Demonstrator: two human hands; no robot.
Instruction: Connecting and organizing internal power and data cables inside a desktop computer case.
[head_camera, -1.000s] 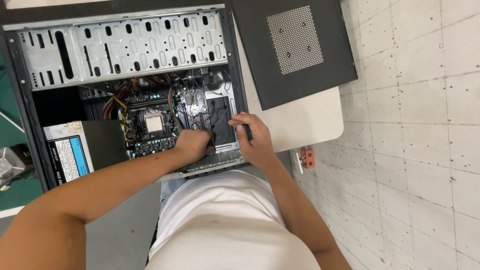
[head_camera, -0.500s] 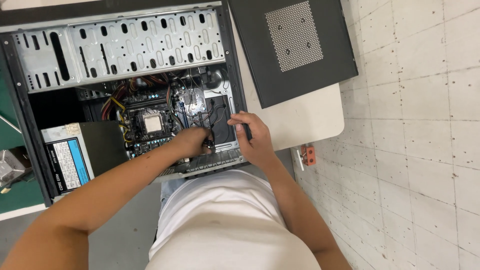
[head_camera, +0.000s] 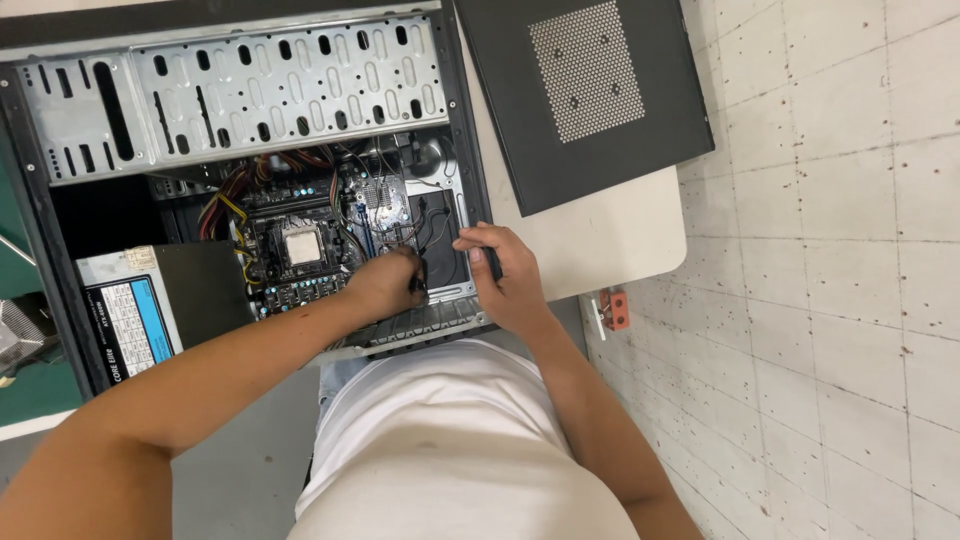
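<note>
An open computer case (head_camera: 40, 200) lies flat on a table, showing its motherboard (head_camera: 300, 245) with coloured cables. My left hand (head_camera: 382, 283) reaches into the case at the board's lower right. Its fingers curl down against a dark part, and their tips are hidden. My right hand (head_camera: 512, 272) rests on the case's right edge beside it, closed around a slim dark tool (head_camera: 492, 262). The two hands are a few centimetres apart.
A power supply (head_camera: 150, 305) sits in the case's lower left and a metal drive cage (head_camera: 240, 90) fills the top. The removed black side panel (head_camera: 585, 95) with a mesh vent lies on the white table (head_camera: 620, 235). A tiled floor is at the right, with a small orange object (head_camera: 614, 308) by the table.
Both hands stay at the same spot in the case's lower right. The left hand's fingers have shifted slightly toward the right hand.
</note>
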